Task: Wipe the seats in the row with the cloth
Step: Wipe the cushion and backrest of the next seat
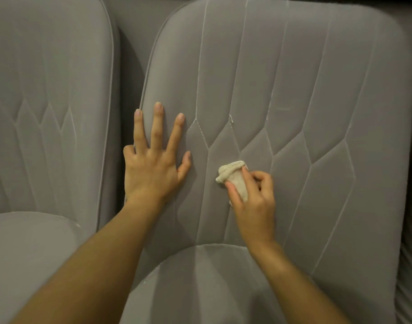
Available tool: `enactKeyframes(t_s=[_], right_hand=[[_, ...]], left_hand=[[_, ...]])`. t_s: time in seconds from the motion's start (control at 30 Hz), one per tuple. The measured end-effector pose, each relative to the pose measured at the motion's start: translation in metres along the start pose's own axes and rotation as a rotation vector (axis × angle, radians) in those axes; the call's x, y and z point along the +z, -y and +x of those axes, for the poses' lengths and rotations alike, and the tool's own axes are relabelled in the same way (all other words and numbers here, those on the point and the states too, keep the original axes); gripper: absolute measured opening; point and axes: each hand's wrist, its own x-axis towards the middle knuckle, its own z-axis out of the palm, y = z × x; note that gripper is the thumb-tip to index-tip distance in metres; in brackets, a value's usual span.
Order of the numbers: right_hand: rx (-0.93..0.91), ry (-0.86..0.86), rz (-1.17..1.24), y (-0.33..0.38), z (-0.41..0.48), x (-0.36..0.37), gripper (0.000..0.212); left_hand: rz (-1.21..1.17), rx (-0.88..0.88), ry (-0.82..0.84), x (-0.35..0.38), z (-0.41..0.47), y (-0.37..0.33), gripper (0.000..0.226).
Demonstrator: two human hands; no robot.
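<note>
against the grey seat back [282, 90], right grip [254, 192] pinches the bunched cloth [233, 175]; left grip [153, 160] presses flat, fingers spread.

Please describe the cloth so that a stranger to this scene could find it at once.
Find the grey quilted backrest that fills the right of the view. Low on it, the right hand pinches a small bunched cloth. It alone is cream; everything around it is grey.
</note>
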Motion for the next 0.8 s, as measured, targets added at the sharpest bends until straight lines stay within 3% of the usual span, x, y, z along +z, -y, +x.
enactKeyframes(t_s=[0.17, 0.3, 0.4, 0.57, 0.7, 0.8], right_hand=[[0.009, -0.257, 0.008, 0.011, 0.114, -0.031, 0.04], [0.052, -0.157, -0.033, 0.013, 0.187, -0.042, 0.031], [0.026, -0.149, -0.039, 0.001, 0.149, -0.025, 0.025], [0.035, -0.007, -0.08, -0.012, 0.044, -0.009, 0.037], [0.044, 0.072, -0.035, -0.007, 0.04, -0.018, 0.041], [-0.027, 0.022, -0.017, -0.004, 0.072, -0.032, 0.043]], left_hand=[[-0.011, -0.005, -0.001, 0.001, 0.001, 0.001, 0.067], [-0.026, 0.004, -0.027, 0.002, 0.002, 0.001, 0.066], [-0.038, 0.013, -0.036, 0.002, 0.001, 0.001, 0.066], [-0.049, 0.062, -0.062, 0.002, 0.003, 0.001, 0.07], [-0.073, 0.085, -0.056, -0.008, 0.02, -0.008, 0.069], [-0.12, 0.052, -0.033, -0.02, 0.047, -0.027, 0.068]])
